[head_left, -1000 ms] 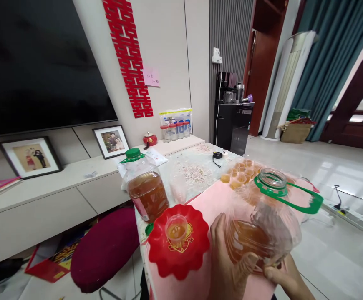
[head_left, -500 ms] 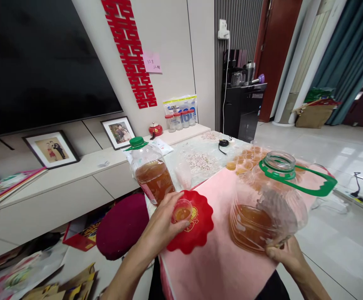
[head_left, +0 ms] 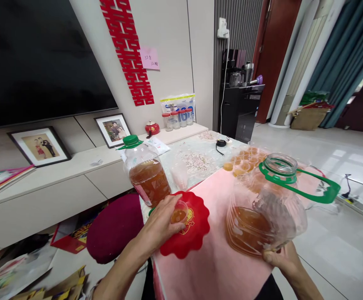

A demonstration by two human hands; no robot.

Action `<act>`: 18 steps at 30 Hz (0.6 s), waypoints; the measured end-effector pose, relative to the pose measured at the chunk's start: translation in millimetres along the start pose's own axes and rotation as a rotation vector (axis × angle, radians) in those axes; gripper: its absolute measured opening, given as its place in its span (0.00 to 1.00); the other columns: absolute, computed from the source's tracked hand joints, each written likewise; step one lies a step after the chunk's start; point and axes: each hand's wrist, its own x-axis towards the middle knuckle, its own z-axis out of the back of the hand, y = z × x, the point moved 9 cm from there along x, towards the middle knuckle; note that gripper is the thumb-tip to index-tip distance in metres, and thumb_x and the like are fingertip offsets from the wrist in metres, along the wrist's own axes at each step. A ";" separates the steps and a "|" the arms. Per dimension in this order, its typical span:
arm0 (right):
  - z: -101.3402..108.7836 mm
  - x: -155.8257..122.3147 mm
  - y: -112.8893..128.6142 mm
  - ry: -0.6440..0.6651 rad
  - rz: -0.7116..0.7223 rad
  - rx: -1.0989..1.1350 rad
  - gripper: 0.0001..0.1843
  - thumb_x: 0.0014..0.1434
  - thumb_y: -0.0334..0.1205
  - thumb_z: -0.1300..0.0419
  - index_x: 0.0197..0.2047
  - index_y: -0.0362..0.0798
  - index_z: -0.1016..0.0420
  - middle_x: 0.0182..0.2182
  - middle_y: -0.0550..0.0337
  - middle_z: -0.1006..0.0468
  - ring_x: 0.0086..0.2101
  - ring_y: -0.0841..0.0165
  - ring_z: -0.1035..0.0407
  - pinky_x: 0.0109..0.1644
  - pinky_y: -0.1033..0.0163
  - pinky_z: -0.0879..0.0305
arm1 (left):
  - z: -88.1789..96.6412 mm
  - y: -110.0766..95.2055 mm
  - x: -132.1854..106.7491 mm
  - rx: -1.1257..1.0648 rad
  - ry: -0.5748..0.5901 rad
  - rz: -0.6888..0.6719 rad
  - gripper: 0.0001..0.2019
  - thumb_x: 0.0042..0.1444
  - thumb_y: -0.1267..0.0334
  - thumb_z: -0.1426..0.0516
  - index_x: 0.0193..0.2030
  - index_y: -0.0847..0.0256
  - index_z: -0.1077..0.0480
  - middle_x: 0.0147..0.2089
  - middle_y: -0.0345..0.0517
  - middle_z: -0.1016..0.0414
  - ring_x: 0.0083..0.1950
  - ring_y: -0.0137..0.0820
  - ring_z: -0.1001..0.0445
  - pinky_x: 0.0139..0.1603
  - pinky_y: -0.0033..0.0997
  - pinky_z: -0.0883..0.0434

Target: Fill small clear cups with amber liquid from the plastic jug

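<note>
pink-clothed table (head_left: 213, 250), tv (head_left: 37, 58) wall behind

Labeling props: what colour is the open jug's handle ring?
Green, on the clear plastic jug's handle ring; clearest in the head view.

A green-capped jug (head_left: 145, 175) of amber liquid stands on the counter (head_left: 200, 160), with small filled cups (head_left: 242, 160) clustered farther back. Two framed photos (head_left: 40, 146) lean on the low cabinet (head_left: 59, 187) under a dark television (head_left: 37, 54). A maroon stool (head_left: 114, 231) sits below.
</note>
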 end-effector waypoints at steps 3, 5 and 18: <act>2.3 -1.4 0.8 -0.023 -0.009 -0.014 0.41 0.47 0.70 0.20 0.20 0.47 0.38 0.21 0.57 0.41 0.24 0.68 0.41 0.27 0.65 0.38 | -2.1 4.5 2.4 0.031 0.023 0.028 0.41 0.53 0.60 0.39 0.75 0.58 0.40 0.73 0.55 0.33 0.76 0.48 0.34 0.79 0.55 0.37; 3.6 -3.2 0.5 -0.035 -0.023 -0.017 0.42 0.47 0.69 0.19 0.19 0.46 0.39 0.20 0.58 0.42 0.24 0.69 0.43 0.27 0.66 0.39 | -1.3 4.6 3.3 0.054 0.032 0.045 0.43 0.53 0.61 0.39 0.76 0.59 0.41 0.73 0.57 0.34 0.76 0.49 0.35 0.79 0.56 0.37; 5.2 -16.1 -4.6 -0.104 -0.030 0.011 0.37 0.51 0.69 0.20 0.22 0.46 0.31 0.22 0.57 0.34 0.26 0.64 0.34 0.35 0.64 0.27 | 7.8 -66.6 50.3 0.055 -0.008 -0.067 0.41 0.54 0.61 0.40 0.76 0.62 0.41 0.71 0.56 0.31 0.72 0.45 0.31 0.77 0.48 0.33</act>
